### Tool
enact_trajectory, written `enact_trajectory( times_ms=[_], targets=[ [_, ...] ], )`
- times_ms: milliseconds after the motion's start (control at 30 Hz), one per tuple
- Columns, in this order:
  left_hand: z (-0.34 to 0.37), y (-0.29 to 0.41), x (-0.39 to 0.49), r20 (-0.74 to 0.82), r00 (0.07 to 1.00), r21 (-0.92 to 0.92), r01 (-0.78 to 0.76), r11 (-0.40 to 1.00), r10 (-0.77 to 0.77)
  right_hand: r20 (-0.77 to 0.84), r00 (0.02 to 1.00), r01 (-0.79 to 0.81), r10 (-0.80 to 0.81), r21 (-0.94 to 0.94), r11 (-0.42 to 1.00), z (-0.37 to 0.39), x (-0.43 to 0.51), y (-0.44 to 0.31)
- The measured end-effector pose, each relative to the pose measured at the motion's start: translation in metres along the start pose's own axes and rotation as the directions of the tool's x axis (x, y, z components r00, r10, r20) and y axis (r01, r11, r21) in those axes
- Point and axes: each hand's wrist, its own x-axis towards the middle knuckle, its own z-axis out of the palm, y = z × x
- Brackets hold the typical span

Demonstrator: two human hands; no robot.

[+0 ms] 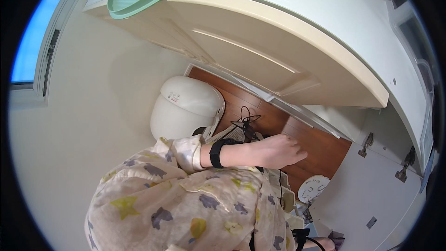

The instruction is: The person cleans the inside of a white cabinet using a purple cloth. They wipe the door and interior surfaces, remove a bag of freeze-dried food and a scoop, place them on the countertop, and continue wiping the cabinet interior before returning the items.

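Note:
My left hand [284, 151], with a black band on its wrist, reaches across in front of my patterned shirt. Its fingers are curled, and nothing shows in them; the palm side is hidden. Low at the right edge of my body, my right hand [325, 244] is partly cut off by the picture's rim. It holds a greyish-purple cloth [337, 240] against the inner face of an open white cabinet door [362, 195]. A black strap and a cable are at that wrist. Two metal hinges [366, 145] join the door to the cabinet.
A rounded white lidded bin [188, 106] stands by the wall on the wooden floor [313, 146]. Tangled black cable [246, 122] lies near it. A cream drawer front [244, 38] juts out under the white top, which bears a green tray [146, 5]. A round printed plaque [312, 188] is near the door.

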Motion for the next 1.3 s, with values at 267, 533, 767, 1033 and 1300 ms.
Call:
enact_trajectory(
  times_ms=[267, 533, 767, 1033, 1300],
  targets=[
    [0.009, 0.007, -0.007, 0.129, 0.991, -0.001, 0.028, 1.0, -0.027, 0.009, 0.999, -0.043, 0.044, -0.101, 0.994, 0.012, -0.016, 0.022],
    [0.015, 0.011, -0.016, 0.091, 0.993, 0.068, 0.069, 0.995, -0.075, -0.015, 0.997, -0.078, 0.077, -0.131, 0.988, 0.035, -0.012, 0.01],
    [0.006, 0.023, -0.017, 0.044, 0.998, 0.004, 0.039, 0.999, -0.039, 0.258, 0.869, 0.452, -0.422, -0.071, 0.889, 0.032, -0.016, 0.015],
    [0.017, 0.022, -0.019, 0.021, 0.997, -0.07, 0.071, 0.995, -0.07, -0.175, 0.979, 0.08, -0.106, -0.151, 0.985, -0.014, 0.073, 0.008],
    [0.023, 0.028, -0.034, 0.054, 0.986, -0.031, 0.16, 0.987, -0.158, 0.315, 0.676, 0.734, -0.666, -0.211, 0.645, 0.039, 0.028, -0.052]
  ],
)
